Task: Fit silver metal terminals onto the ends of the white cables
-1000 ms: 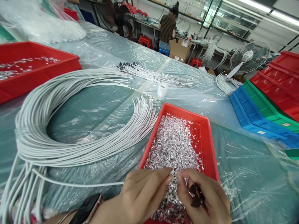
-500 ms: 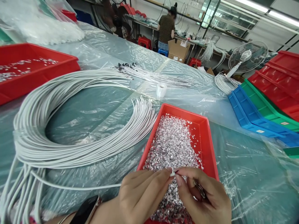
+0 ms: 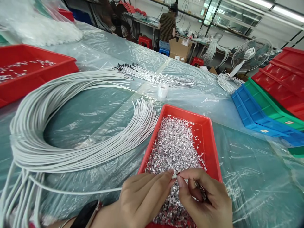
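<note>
My left hand pinches the tip of a single white cable that runs off to the left at the bottom of the view. Fingertip to fingertip with it, my right hand pinches a small metal piece at the cable's tip and keeps several more small pieces in its palm. Both hands hover over the near end of a red tray filled with small shiny metal pieces. A large coil of white cables lies to the left of the tray. A smartwatch sits on my left wrist.
Another red tray with a few metal pieces stands at far left. Stacked blue, green and red trays lie at right. A white tape roll and a cable bundle with dark tips lie beyond. A person stands at a far bench beside a fan.
My hands have stayed pinched together over the tray, with the right fingers shifting slightly. The view has tilted up a little.
</note>
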The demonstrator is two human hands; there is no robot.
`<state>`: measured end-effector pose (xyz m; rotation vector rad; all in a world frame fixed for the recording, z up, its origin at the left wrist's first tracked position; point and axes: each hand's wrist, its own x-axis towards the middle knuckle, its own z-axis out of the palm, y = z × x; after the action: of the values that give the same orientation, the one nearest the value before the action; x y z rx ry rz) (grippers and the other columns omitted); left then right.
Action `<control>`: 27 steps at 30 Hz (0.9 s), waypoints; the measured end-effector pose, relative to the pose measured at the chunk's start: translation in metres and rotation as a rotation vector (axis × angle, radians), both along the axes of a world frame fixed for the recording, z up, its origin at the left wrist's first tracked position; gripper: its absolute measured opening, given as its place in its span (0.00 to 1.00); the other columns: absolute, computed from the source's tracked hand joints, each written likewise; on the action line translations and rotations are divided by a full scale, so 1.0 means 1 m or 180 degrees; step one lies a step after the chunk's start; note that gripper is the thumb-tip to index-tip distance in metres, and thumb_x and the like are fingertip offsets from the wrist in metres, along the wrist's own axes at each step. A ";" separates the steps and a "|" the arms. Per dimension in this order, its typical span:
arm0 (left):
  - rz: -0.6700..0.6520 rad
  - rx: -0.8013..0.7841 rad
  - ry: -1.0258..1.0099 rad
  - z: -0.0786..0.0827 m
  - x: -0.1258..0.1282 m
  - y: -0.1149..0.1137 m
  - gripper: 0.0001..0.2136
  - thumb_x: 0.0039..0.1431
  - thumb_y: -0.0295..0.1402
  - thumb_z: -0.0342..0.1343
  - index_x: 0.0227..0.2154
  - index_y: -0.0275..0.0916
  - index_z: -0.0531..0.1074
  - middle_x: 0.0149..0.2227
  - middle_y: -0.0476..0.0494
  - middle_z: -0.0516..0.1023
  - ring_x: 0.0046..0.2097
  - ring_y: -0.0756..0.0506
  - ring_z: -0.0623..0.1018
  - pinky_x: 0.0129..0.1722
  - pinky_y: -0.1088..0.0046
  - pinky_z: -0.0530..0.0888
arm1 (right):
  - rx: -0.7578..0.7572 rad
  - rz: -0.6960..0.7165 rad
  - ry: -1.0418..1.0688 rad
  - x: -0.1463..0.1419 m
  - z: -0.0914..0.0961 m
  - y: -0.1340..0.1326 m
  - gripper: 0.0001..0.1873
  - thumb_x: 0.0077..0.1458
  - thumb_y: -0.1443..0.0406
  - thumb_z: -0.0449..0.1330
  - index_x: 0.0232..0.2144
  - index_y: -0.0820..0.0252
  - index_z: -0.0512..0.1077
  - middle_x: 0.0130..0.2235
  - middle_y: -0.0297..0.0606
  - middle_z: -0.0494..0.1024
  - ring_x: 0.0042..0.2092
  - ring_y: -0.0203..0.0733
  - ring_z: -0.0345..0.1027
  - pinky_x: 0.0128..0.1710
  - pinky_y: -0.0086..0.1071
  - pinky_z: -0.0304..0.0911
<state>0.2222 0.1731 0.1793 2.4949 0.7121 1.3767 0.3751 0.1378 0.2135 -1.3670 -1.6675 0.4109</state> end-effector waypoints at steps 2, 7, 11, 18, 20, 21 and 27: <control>-0.0020 -0.0021 0.0018 0.001 0.000 0.000 0.06 0.62 0.19 0.49 0.36 0.26 0.71 0.33 0.41 0.81 0.33 0.51 0.79 0.30 0.76 0.73 | -0.0008 0.0015 0.0024 0.000 0.000 0.000 0.08 0.51 0.73 0.56 0.29 0.54 0.67 0.18 0.20 0.55 0.15 0.27 0.48 0.14 0.22 0.49; 0.0032 -0.0083 0.0047 0.004 0.000 0.001 0.08 0.66 0.22 0.45 0.36 0.27 0.70 0.30 0.42 0.81 0.31 0.52 0.78 0.32 0.79 0.74 | -0.0035 -0.0002 0.0125 -0.001 0.000 0.002 0.09 0.49 0.74 0.55 0.28 0.54 0.66 0.19 0.20 0.53 0.16 0.28 0.47 0.15 0.21 0.48; 0.0045 -0.0212 0.0072 0.003 -0.001 0.000 0.09 0.66 0.22 0.44 0.39 0.28 0.70 0.30 0.42 0.80 0.30 0.52 0.78 0.31 0.79 0.73 | -0.0098 -0.0015 0.0196 -0.001 -0.001 0.002 0.10 0.47 0.75 0.55 0.28 0.54 0.67 0.19 0.20 0.54 0.16 0.28 0.46 0.15 0.22 0.47; 0.0130 -0.0291 0.0073 -0.001 -0.001 -0.001 0.09 0.66 0.24 0.43 0.39 0.30 0.69 0.28 0.44 0.79 0.27 0.52 0.77 0.28 0.77 0.71 | -0.0134 0.0012 0.0269 0.001 -0.002 0.001 0.10 0.46 0.75 0.55 0.28 0.53 0.67 0.19 0.20 0.53 0.16 0.28 0.45 0.15 0.22 0.46; 0.0138 -0.0380 0.0073 -0.002 -0.001 -0.001 0.08 0.66 0.24 0.44 0.40 0.31 0.69 0.28 0.44 0.78 0.26 0.52 0.76 0.27 0.76 0.70 | -0.0148 -0.0003 0.0275 0.001 -0.002 0.001 0.09 0.47 0.74 0.56 0.28 0.54 0.67 0.18 0.20 0.53 0.16 0.28 0.46 0.15 0.22 0.47; 0.0132 -0.0441 0.0063 -0.003 -0.001 -0.001 0.08 0.66 0.24 0.44 0.40 0.31 0.69 0.28 0.44 0.78 0.25 0.52 0.76 0.26 0.76 0.70 | -0.0161 -0.0007 0.0279 0.001 -0.002 0.002 0.08 0.48 0.73 0.56 0.27 0.54 0.67 0.18 0.20 0.53 0.16 0.28 0.46 0.15 0.22 0.47; 0.0128 -0.0663 0.0051 -0.001 0.001 0.000 0.08 0.66 0.25 0.43 0.38 0.34 0.68 0.28 0.46 0.78 0.23 0.51 0.75 0.24 0.75 0.70 | -0.0279 -0.0001 0.0364 0.000 -0.002 0.002 0.07 0.49 0.73 0.56 0.26 0.56 0.67 0.19 0.21 0.52 0.17 0.28 0.46 0.16 0.23 0.47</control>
<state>0.2236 0.1733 0.1787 2.3436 0.8656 1.2274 0.3754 0.1396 0.2111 -1.3813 -1.5714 0.5577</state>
